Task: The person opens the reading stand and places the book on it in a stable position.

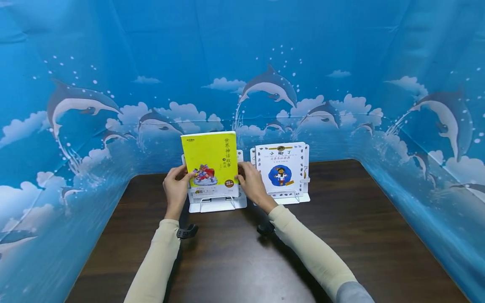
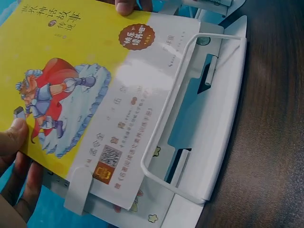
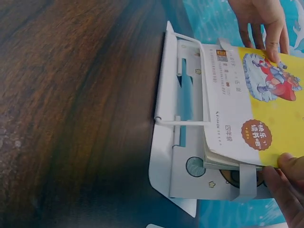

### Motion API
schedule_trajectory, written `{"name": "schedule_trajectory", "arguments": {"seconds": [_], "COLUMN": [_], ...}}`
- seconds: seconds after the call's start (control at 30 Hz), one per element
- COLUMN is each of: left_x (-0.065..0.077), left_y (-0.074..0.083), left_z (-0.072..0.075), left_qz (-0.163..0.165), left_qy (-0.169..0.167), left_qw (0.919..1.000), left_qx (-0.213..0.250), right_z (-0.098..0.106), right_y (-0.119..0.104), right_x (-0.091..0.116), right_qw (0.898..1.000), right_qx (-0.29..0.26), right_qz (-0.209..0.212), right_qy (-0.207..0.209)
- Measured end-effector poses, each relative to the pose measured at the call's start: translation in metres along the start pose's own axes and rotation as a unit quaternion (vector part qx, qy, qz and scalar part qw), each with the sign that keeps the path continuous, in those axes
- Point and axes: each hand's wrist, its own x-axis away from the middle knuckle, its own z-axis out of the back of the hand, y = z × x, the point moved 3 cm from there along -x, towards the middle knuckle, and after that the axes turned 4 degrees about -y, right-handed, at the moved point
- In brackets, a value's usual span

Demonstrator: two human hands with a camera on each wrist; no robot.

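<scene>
A yellow-and-white paperback book (image 1: pixel 209 153) with a cartoon figure on its cover stands upright, leaning back on a white book stand (image 1: pixel 217 207). At its left edge my left hand (image 1: pixel 176 188) pinches it, thumb on the cover and other fingers (image 2: pixel 29 187) behind. My right hand (image 1: pixel 253 184) grips the opposite edge, its thumb (image 3: pixel 288 161) on the cover. The stand's wire holder (image 2: pixel 164 111) crosses in front of the book's lower part. A side clip (image 3: pixel 247 183) sits by the book's edge near my right fingers.
Just to the right, a white book (image 1: pixel 278 168) with a blue round picture rests on a second white stand (image 1: pixel 305 198). Both stands are on a dark wooden table (image 1: pixel 235 252). A blue dolphin-print curtain (image 1: pixel 212 50) rises behind the table and along its sides.
</scene>
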Motion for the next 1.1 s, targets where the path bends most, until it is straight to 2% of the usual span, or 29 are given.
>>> {"name": "schedule_trajectory", "arguments": {"seconds": [0.13,0.43,0.73,0.9,1.1], "left_x": [0.000,0.007,0.012,0.013,0.015], "left_y": [-0.004,-0.018,-0.020,-0.019,-0.016], "left_z": [0.000,0.002,0.005,0.005,0.005], "left_qz": [0.013,0.027,0.040,0.060,0.061], "left_qy": [0.010,-0.002,-0.015,-0.028,-0.033], "left_qw": [0.9997,0.9980,0.9984,0.9970,0.9963], "left_qx": [-0.020,-0.058,-0.038,-0.042,-0.051], "right_z": [-0.001,-0.004,-0.005,-0.005,-0.003], "right_y": [0.001,0.004,0.003,0.001,-0.001], "right_x": [0.001,0.002,0.003,0.005,0.007], "right_qw": [1.000,1.000,1.000,1.000,1.000], "right_qx": [0.002,0.006,0.002,0.005,-0.007], "right_qz": [-0.001,0.004,0.007,-0.002,-0.013], "right_qy": [-0.006,0.005,0.009,0.000,-0.014]}}
